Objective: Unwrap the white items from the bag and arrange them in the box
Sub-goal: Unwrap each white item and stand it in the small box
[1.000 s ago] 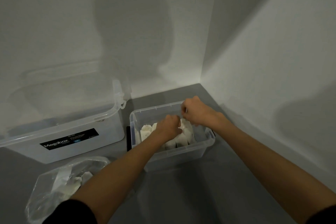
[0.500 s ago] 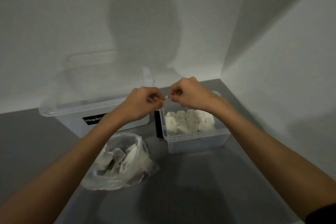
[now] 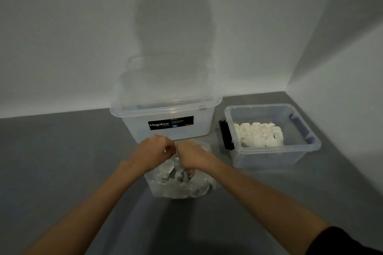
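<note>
A clear plastic bag (image 3: 182, 187) of wrapped white items lies on the grey surface in front of me. My left hand (image 3: 152, 151) hovers at the bag's upper edge, fingers curled and pinching the plastic there. My right hand (image 3: 193, 158) reaches down into the bag's mouth with its fingers curled round a wrapped white item (image 3: 187, 173). To the right stands the small clear box (image 3: 269, 158), and several unwrapped white items (image 3: 258, 134) stand in rows in its left half.
A large clear lidded tub (image 3: 165, 118) with a black Megabox label stands just behind the bag. A black clip (image 3: 226, 136) sits on the small box's left side. Walls meet in a corner behind and to the right.
Both hands left the small box, pinched something thin between them above it, then came down to the bag. My view swung left, so the small box now sits at the right.
</note>
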Available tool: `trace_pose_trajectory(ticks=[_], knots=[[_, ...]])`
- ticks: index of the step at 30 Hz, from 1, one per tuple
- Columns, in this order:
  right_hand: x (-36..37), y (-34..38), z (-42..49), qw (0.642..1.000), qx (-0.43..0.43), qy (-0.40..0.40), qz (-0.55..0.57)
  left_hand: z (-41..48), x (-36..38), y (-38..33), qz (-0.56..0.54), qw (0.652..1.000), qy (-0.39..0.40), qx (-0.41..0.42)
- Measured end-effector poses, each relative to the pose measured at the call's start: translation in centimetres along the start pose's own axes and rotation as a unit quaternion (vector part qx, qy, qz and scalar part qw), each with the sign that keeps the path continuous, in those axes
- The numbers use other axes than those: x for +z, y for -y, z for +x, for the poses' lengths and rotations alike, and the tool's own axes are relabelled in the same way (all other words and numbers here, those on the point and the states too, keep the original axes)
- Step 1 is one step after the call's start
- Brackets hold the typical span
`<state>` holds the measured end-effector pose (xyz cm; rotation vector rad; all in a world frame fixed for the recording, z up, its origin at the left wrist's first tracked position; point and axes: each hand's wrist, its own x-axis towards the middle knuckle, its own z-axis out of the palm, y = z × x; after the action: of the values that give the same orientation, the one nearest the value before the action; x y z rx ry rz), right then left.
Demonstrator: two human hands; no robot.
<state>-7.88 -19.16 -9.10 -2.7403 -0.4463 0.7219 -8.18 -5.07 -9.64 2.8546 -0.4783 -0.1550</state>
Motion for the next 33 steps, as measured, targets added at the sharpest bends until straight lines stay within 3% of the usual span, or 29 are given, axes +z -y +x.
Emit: trace_pose_trajectory(ticks=[5, 12, 15, 18, 20, 22, 27, 33], knots=[[3.4, 0.1, 1.2, 0.997, 0.059, -0.034, 0.026, -0.8, 0.6, 1.0, -0.025, 1.000, -0.005, -0.007], [2.7, 0.6, 0.7, 0.990, 0.074, -0.113, 0.038, -1.3, 0.7, 2.1, -0.072, 0.997, -0.006, -0.020], [1.9, 0.0, -0.6, 0.978, 0.078, -0.128, 0.148, -1.3, 0.4, 2.2, -0.139, 0.990, -0.005, -0.034], [1.5, -0.4, -2.0, 0.938, 0.066, -0.130, 0.314, -1.3, -0.1, 2.0, -0.201, 0.979, -0.004, -0.027], [1.7, -0.5, -2.3, 0.923, 0.049, -0.132, 0.359, -1.3, -0.3, 1.6, -0.232, 0.972, -0.030, -0.025], [2.0, -0.5, -1.8, 0.932, 0.057, -0.110, 0.340, -1.3, -0.6, 1.5, -0.253, 0.965, -0.056, -0.030], [3.7, 0.3, 0.9, 0.978, 0.118, -0.035, 0.170, -1.6, -1.3, 2.2, -0.251, 0.962, -0.096, -0.044], [5.9, 1.4, 3.4, 0.954, 0.137, -0.052, 0.260, -2.3, -2.3, 2.4, -0.255, 0.956, -0.135, -0.045]])
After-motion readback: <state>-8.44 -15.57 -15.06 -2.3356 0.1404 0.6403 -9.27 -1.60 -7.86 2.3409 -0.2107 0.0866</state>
